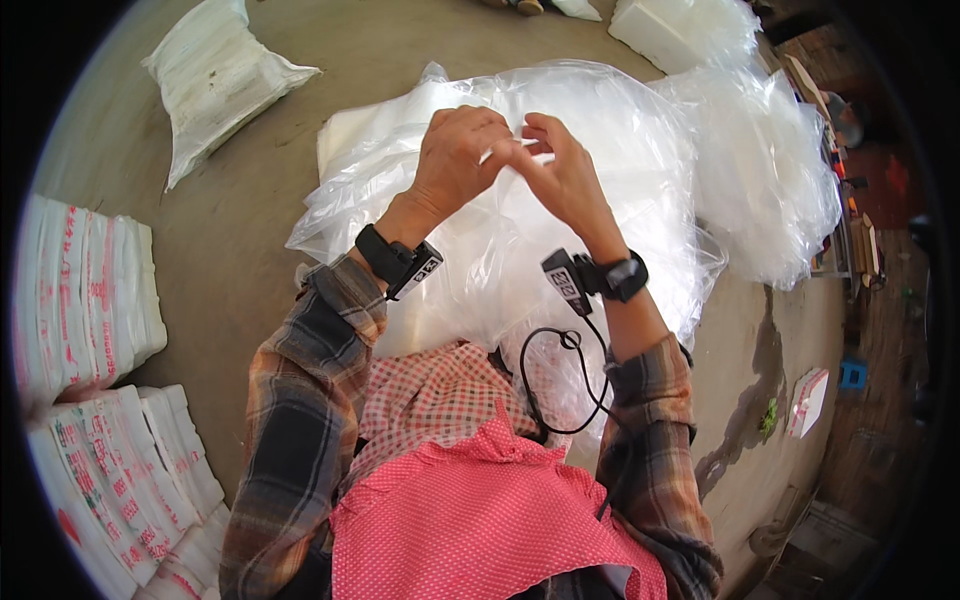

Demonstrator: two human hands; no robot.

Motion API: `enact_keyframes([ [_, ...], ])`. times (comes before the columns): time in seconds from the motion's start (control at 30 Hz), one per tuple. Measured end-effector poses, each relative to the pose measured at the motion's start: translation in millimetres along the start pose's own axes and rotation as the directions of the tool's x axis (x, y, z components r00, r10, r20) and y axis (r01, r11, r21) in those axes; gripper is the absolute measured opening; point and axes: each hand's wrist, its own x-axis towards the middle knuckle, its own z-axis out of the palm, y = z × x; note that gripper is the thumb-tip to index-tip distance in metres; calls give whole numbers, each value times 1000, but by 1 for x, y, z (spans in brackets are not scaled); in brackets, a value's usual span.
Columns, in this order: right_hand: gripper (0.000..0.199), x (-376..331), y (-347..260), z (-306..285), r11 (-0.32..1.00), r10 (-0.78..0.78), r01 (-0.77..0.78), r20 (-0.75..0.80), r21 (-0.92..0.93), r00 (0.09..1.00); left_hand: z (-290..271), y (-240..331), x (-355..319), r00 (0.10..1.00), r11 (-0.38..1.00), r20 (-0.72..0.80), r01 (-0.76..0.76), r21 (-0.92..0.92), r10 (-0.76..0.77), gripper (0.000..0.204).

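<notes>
With our left hand (455,160) and right hand (565,175) pinched together on a thin white strip (510,150) above the clear plastic bag stack (600,230), we should keep it taut while working.

A large clear plastic bag stuffed with white folded bags (560,200) lies in the middle of the concrete floor. More filled clear bags (770,180) lie to its right, one (690,30) at the top edge. A white woven sack (215,80) lies upper left. Stacks of white bags with red and green print (90,300) line the left edge. A small white-and-red packet (808,400) lies at the right.
</notes>
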Motion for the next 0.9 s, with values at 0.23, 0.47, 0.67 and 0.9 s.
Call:
enact_keyframes([
  [0.23, 39, 12, 27, -22, 932, 216, -157, -152, 328, 965, -19, -7, -9, 997, 997, 49, 52, 57, -55, 7],
  [0.47, 39, 14, 20, -23, 851, 113, -99, 4, 516, 994, -18, -7, 15, 996, 989, -37, -76, 129, 82, 16],
  [0.67, 38, 12, 18, -15, 915, 170, -152, -14, 374, 985, -27, -9, 22, 977, 996, 203, 71, -46, -61, 17],
  [0.9, 35, 6, 21, -3, 758, 113, -90, 7, 645, 994, -41, -16, 17, 974, 994, 203, 106, -24, -99, 19],
])
